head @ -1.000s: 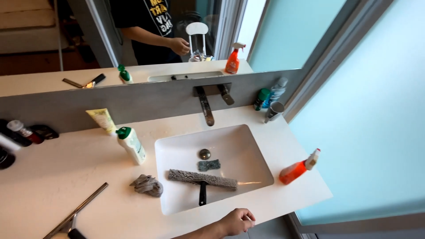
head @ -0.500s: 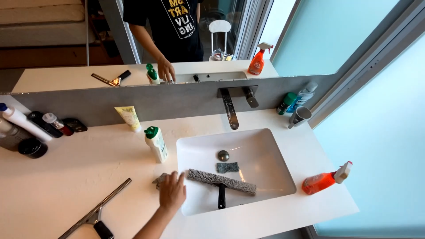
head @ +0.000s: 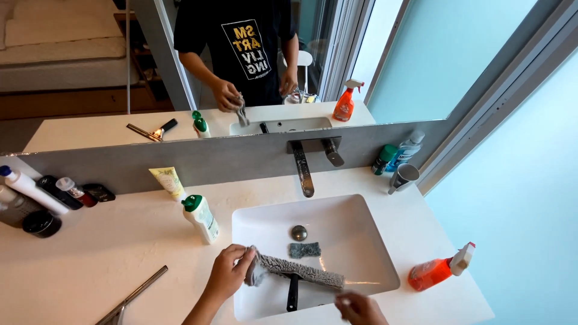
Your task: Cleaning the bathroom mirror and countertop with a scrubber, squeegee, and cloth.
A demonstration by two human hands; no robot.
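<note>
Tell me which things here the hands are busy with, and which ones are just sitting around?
Busy with:
left hand gripping the grey cloth
window washer in the sink
right hand at the front edge

Just sitting around:
orange spray bottle
green-capped bottle
squeegee
small sponge

Sink (head: 367,216): set in the counter (head: 96,253), right of its middle.
In the sink: washer tool (head: 298,272) across the front, sponge (head: 304,250) behind it, drain (head: 299,232) behind the sponge.
Tap (head: 303,168): on the wall behind the sink.
Left hand (head: 227,274): at the sink's left front corner, on a cloth (head: 252,272).
Right hand (head: 360,308): at the front rim.
Spray bottle (head: 439,272): lying on the counter right of the sink.
Soap bottle (head: 200,218): left of the sink.
Squeegee (head: 132,296): front left.
</note>
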